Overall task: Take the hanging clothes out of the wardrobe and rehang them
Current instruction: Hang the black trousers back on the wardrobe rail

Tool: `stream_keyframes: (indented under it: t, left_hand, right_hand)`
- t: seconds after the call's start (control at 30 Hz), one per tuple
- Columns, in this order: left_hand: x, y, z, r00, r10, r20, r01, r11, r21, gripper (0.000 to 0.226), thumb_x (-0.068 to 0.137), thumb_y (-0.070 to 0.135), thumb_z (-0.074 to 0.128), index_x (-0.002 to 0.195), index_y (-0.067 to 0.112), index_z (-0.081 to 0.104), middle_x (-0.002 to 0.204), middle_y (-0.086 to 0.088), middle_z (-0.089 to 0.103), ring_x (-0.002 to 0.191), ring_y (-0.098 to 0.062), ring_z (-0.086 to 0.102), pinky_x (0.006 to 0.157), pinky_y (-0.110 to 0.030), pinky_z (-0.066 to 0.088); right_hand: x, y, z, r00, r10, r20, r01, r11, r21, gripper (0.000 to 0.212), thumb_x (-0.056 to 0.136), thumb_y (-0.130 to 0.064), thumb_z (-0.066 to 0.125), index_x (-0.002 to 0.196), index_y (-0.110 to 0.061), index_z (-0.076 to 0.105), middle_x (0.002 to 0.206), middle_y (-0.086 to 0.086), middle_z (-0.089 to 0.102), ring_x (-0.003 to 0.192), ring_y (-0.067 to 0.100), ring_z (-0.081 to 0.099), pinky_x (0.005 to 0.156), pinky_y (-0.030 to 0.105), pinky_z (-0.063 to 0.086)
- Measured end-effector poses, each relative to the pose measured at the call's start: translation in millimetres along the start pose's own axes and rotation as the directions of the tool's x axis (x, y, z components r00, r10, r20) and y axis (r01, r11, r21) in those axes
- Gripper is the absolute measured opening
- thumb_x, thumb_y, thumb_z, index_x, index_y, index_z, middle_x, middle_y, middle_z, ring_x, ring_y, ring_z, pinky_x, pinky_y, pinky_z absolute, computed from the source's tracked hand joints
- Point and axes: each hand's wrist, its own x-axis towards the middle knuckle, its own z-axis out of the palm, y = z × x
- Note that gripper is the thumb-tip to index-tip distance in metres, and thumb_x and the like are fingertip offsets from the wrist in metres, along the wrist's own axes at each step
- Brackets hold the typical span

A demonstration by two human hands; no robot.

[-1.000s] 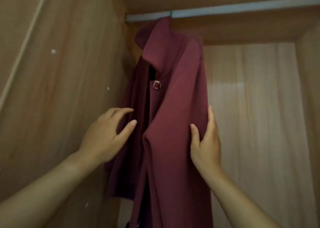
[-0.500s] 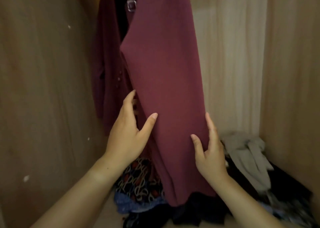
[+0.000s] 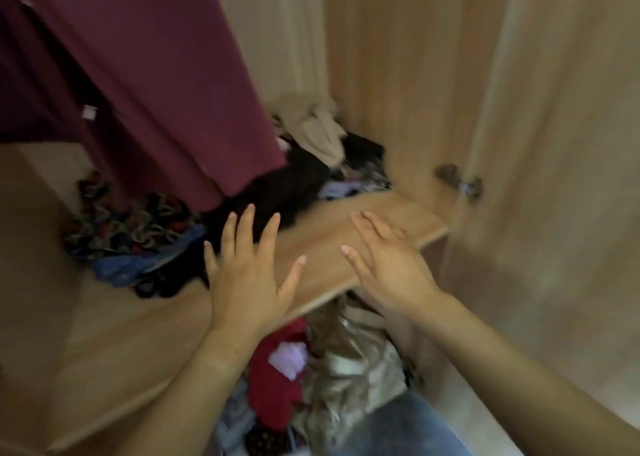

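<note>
Both hands are open and hold nothing. The left hand [image 3: 247, 275] has its fingers spread wide, palm down, over the front part of the pale wooden shelf [image 3: 325, 244]. Its fingertips reach the edge of a crumpled black garment [image 3: 284, 185] lying there. The right hand [image 3: 384, 265] is just beside it, fingers straight and slightly fanned above the shelf's front edge. I cannot tell whether either palm actually touches the wood.

The long maroon garment [image 3: 149, 75] hangs in the upper left of the light wooden wardrobe [image 3: 398, 75], well apart from both hands. Its lower hem comes down to the black garment. A small white tag shows on its darker inner side.

More clothes are heaped on the shelf at the back. There is a multicoloured patterned cloth [image 3: 131, 227] on the left with a blue fabric [image 3: 138, 265] in front of it, and a bunched beige garment [image 3: 318, 130] in the far corner.

A metal hinge [image 3: 459, 180] sits where the wardrobe's side wall meets the open door [image 3: 554, 144] on the right.

Under the shelf lie a red garment [image 3: 273, 379], a small lilac piece [image 3: 289, 357] on top of it, and some shiny champagne-coloured fabric [image 3: 349, 362] beside them. Blue denim [image 3: 398, 424] shows at the bottom edge.
</note>
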Motion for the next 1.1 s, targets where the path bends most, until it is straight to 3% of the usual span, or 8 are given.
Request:
stream_keyframes:
  t: [0.13,0.27,0.4,0.53,0.73,0.87,1.0,1.1]
  left_hand:
    - [-48,73,32,0.964,0.158,0.212,-0.132,0.983,-0.130,0.070,0.082,0.061,0.033,0.132,0.014,0.049,0.141,-0.017,0.044,0.130,-0.039,0.038,0.096,-0.065,0.036]
    - [-93,159,41,0.856,0.420,0.301,-0.354,0.901,-0.252,0.071,0.079,0.059,0.035,0.133,0.016,0.049,0.140,-0.017,0.046,0.128,-0.038,0.041,0.095,-0.065,0.038]
    - [-149,254,38,0.700,0.637,0.323,-0.522,0.765,-0.378,0.068,0.080,0.063,0.035,0.131,0.020,0.049,0.137,-0.010,0.049,0.126,-0.032,0.043,0.095,-0.059,0.038]
    - [-214,358,31,0.519,0.806,0.283,-0.634,0.586,-0.506,0.070,0.082,0.062,0.032,0.129,0.015,0.052,0.135,-0.012,0.052,0.124,-0.033,0.047,0.095,-0.060,0.038]
    - [-334,525,-1,0.248,0.953,0.171,-0.675,0.297,-0.676,0.074,0.081,0.064,0.022,0.138,0.021,0.043,0.146,-0.005,0.040,0.134,-0.028,0.035,0.108,-0.057,0.023]
    - [-404,615,-24,0.067,0.995,0.074,-0.682,0.100,-0.725,0.073,0.083,0.065,0.022,0.140,0.024,0.036,0.147,-0.002,0.038,0.136,-0.021,0.032,0.109,-0.049,0.029]
    - [-444,679,-36,-0.049,0.998,0.045,-0.699,-0.002,-0.715,0.068,0.086,0.062,0.027,0.139,0.022,0.037,0.144,-0.003,0.042,0.135,-0.022,0.035,0.104,-0.055,0.034]
    - [-465,722,-32,-0.108,0.991,0.075,-0.713,-0.025,-0.701,0.065,0.089,0.061,0.031,0.140,0.022,0.036,0.145,-0.001,0.041,0.136,-0.020,0.034,0.106,-0.055,0.032]
  right_hand:
    - [-112,48,-35,0.976,0.206,0.075,-0.190,0.965,-0.181,0.076,0.085,-0.061,0.012,0.144,-0.018,0.032,0.149,0.006,0.034,0.138,0.025,0.027,0.109,0.053,0.027]
    - [-229,79,-73,0.898,0.439,0.037,-0.419,0.877,-0.235,0.069,0.086,-0.057,0.026,0.135,-0.013,0.046,0.137,0.013,0.048,0.127,0.033,0.045,0.099,0.059,0.037]
    - [-352,97,-112,0.750,0.661,-0.031,-0.646,0.721,-0.251,0.062,0.086,-0.054,0.034,0.129,-0.013,0.051,0.130,0.013,0.055,0.117,0.034,0.053,0.091,0.059,0.044]
    - [-476,110,-157,0.547,0.828,-0.126,-0.834,0.524,-0.175,0.068,0.087,-0.057,0.029,0.133,-0.012,0.048,0.136,0.013,0.050,0.125,0.034,0.047,0.097,0.055,0.041]
    - [-652,123,-233,0.216,0.932,-0.291,-0.975,0.191,-0.112,0.072,0.086,-0.060,0.025,0.135,-0.012,0.047,0.138,0.012,0.048,0.126,0.033,0.044,0.099,0.051,0.040]
    - [-736,127,-272,0.022,0.927,-0.374,-0.999,0.008,-0.039,0.076,0.084,-0.063,0.019,0.136,-0.014,0.046,0.141,0.008,0.045,0.130,0.030,0.040,0.103,0.051,0.035]
    - [-789,135,-301,-0.116,0.907,-0.404,-0.993,-0.115,0.028,0.077,0.083,-0.064,0.017,0.139,-0.018,0.042,0.144,0.005,0.040,0.135,0.026,0.034,0.107,0.050,0.031]
    - [-819,157,-319,-0.165,0.905,-0.392,-0.986,-0.161,0.045,0.073,0.086,-0.063,0.022,0.137,-0.016,0.044,0.143,0.006,0.043,0.133,0.028,0.036,0.107,0.050,0.032]
